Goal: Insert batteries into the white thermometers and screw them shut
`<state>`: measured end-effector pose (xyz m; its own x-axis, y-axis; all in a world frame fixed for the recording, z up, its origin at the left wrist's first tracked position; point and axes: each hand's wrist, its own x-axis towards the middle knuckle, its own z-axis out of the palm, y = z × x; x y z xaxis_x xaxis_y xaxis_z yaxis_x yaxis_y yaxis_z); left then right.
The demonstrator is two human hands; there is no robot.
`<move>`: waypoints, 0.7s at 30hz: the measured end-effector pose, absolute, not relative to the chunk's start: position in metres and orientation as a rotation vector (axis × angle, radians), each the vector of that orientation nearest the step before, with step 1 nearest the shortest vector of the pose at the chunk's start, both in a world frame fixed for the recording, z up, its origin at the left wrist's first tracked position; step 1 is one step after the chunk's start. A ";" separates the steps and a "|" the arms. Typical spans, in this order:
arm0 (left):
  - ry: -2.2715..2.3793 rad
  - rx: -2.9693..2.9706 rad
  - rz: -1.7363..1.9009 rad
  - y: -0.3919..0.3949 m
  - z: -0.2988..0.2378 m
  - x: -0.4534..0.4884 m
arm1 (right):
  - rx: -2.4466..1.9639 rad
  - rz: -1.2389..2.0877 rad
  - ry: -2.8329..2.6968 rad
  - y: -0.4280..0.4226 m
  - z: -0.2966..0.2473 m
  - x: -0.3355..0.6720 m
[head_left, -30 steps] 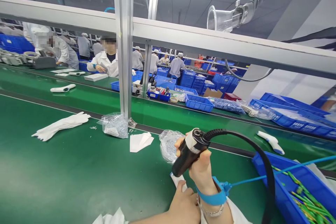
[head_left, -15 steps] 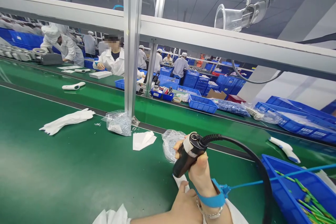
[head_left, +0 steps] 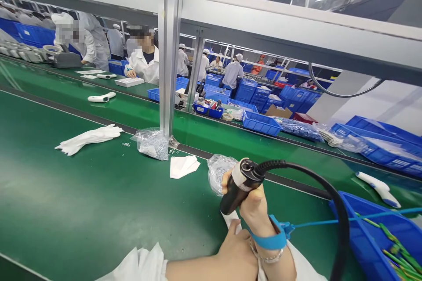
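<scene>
The post (head_left: 167, 52) stands at the far edge of the bench (head_left: 99, 210). To its right and nearer the person, the right hand (head_left: 253, 210) holds a black tool (head_left: 235, 189), the fingers wrapped round its body and pressed against it. The tool slants, its lower end down toward a white part (head_left: 231, 219), which lies right of the post and well to the near side of it. Whether tool and part touch cannot be told. The left hand (head_left: 235, 246) is just below, one finger bent against the near end of the part; its other fingers are mostly hidden, so whether they pinch it cannot be told. A cable (head_left: 323, 184) arcs from the top of the tool, away from the post, and a blue band (head_left: 270, 239) circles the right wrist.

At the foot of the post sits a bag (head_left: 152, 144); a folded sheet (head_left: 183, 167) lies just right of the foot, and a second bag (head_left: 217, 175) farther right, partly behind the tool. Left of the post lies a glove (head_left: 89, 138). Well right of the post stands a bin (head_left: 359, 246) with green and yellow pieces (head_left: 398, 250).
</scene>
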<state>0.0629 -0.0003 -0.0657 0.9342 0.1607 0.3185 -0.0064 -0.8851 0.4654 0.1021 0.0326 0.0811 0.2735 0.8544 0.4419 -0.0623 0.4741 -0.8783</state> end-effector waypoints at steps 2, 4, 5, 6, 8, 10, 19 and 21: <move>0.176 2.646 0.460 0.001 -0.060 0.061 | -0.896 0.726 -1.113 0.035 0.083 0.104; 0.245 2.702 0.433 0.002 -0.054 0.062 | -0.910 0.698 -1.091 0.037 0.085 0.106; 0.254 2.738 0.431 0.003 -0.052 0.063 | -0.917 0.684 -1.082 0.038 0.086 0.107; 0.241 2.773 0.443 0.004 -0.051 0.064 | -0.924 0.672 -1.078 0.038 0.087 0.109; 0.168 2.821 0.494 0.005 -0.050 0.065 | -0.933 0.659 -1.078 0.036 0.093 0.112; 0.096 2.842 0.546 0.007 -0.052 0.064 | -0.938 0.629 -1.093 0.029 0.102 0.115; 0.047 2.664 0.446 0.021 -0.044 0.049 | -1.702 0.202 -1.912 -0.022 0.114 0.175; 0.113 2.583 0.490 0.028 -0.038 0.045 | -1.934 0.243 -2.073 -0.028 0.103 0.199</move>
<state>0.0448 0.0282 -0.0378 0.9315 0.1696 0.3217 -0.0123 -0.8693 0.4941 0.1986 -0.0285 0.1028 -0.0523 0.9937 0.0991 0.9440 0.0816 -0.3198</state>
